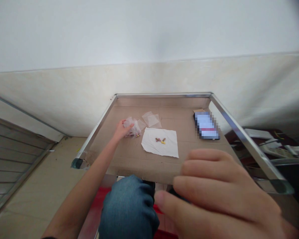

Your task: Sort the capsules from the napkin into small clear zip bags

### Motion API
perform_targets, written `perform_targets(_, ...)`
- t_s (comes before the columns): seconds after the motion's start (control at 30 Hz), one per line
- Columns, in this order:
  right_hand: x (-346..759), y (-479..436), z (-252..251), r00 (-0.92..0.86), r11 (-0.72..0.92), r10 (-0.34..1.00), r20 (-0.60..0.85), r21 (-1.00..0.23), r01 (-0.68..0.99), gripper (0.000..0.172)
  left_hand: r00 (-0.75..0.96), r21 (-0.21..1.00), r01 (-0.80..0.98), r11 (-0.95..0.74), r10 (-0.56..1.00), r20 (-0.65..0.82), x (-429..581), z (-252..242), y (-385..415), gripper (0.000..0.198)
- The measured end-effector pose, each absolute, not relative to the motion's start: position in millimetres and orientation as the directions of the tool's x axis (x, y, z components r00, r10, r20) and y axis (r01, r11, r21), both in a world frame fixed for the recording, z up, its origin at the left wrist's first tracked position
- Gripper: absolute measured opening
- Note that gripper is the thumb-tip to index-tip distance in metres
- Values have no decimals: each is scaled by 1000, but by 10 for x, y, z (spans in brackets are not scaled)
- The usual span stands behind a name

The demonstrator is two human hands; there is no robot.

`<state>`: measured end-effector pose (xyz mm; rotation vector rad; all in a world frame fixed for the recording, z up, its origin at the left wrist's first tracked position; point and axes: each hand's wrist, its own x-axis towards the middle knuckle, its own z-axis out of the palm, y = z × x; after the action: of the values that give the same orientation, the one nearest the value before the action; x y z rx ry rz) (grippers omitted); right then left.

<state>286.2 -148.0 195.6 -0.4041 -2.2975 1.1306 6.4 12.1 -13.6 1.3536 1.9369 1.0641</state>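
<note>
My left hand reaches out over the cardboard-covered table and its fingers are closed on a small clear plastic bag with something coloured inside. More clear bags lie just right of it. A white sheet of paper lies at the table's middle with a few small red and yellow pills on it. My right hand is raised very close to the camera, blurred, fingers stretched flat and together, holding nothing.
A phone with a lit screen lies at the far right of the table. A metal frame rims the table. My jeans-clad knee and something red sit below the near edge. Cluttered items stand to the right.
</note>
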Motion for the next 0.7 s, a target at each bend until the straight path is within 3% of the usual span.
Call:
perform_targets(0.07, 2786, -1419, 1892, -677, 754, 571, 464, -623, 209, 25, -345, 853, 488, 185, 938, -6, 76, -94, 89, 62)
perform_targets(0.17, 2683, -1297, 1761, -595, 881, 473, 650, -368, 299, 25, -360, 885, 408, 226, 930, -72, 107, -7, 34, 62)
perform_targets(0.27, 2643, -1157, 1646, -548, 928, 362, 754, -237, 287, 23, -391, 893, 354, 278, 911, -128, 102, 29, 9, 56)
perform_targets(0.4, 2659, -1034, 1549, -508, 935, 336, 793, -214, 283, 23, -441, 910, 292, 295, 886, -145, 29, -20, 16, 46)
perform_targets(0.7, 2685, -882, 1435, -501, 879, 466, 729, -317, 356, 20, -384, 980, 96, 174, 915, -125, -21, -33, -26, 34)
